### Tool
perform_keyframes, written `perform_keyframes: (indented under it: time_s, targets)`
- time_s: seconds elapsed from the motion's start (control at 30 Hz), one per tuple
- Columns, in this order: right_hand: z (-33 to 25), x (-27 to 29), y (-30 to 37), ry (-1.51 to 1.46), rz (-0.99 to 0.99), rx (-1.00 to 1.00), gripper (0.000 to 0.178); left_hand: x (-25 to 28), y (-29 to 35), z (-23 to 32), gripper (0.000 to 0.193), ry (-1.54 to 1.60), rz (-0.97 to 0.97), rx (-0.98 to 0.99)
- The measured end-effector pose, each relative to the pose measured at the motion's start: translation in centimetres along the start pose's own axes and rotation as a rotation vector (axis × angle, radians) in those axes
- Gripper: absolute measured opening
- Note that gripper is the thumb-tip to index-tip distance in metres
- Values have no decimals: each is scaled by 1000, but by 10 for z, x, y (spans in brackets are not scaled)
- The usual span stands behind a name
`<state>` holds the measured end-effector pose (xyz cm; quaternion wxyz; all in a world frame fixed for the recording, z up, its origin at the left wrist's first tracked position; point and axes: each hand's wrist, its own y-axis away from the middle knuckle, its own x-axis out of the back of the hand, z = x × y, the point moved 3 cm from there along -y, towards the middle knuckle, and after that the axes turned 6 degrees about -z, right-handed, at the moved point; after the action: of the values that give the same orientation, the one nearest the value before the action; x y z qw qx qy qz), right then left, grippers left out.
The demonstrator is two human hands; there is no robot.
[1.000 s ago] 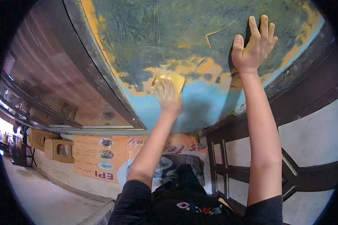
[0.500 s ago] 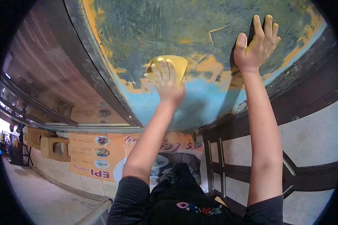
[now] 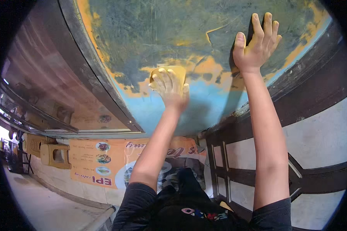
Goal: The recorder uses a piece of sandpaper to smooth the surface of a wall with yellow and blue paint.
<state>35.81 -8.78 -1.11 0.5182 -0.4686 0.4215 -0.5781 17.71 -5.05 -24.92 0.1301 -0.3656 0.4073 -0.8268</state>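
Note:
My left hand (image 3: 169,89) presses a folded yellow sheet of sandpaper (image 3: 181,73) against a worn wall panel (image 3: 150,34). Its fingers lie over the sheet, pale with dust, and the sheet's upper edge curves up past the fingertips. Farther right and higher, my right hand (image 3: 254,50) rests on the panel, open, with nothing in it; its fingers and thumb are stretched out and dusted yellow. Dark grey-green covers the panel's upper part, bordered by patchy orange, with light blue paint (image 3: 162,115) below. The sandpaper sits where the orange meets the blue.
Left of the panel runs a dark frame with a glossy brown pane (image 3: 85,96). A dark wooden frame with pale panels (image 3: 316,134) stands on the right. An orange printed banner (image 3: 92,163) hangs below, near stacked tan plastic stools (image 3: 56,156).
My left hand has slid a little down the panel with the sandpaper. My right hand keeps its place on the panel while the view shifts slightly.

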Motion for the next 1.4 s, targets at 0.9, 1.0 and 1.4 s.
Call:
perform_keyframes:
  time_s: [0.9,1.0,1.4]
  targets:
    - [0,4,3,-20,16,-7,54,1,16,26,60,-1,-137,-44]
    - [-11,-6,4,-25,7,-39,54,-37,86,-11,65,-211,-427,-94]
    - [-2,-1,-2,-22,11,1,55,-21,57,-8,69,-33,-299,4]
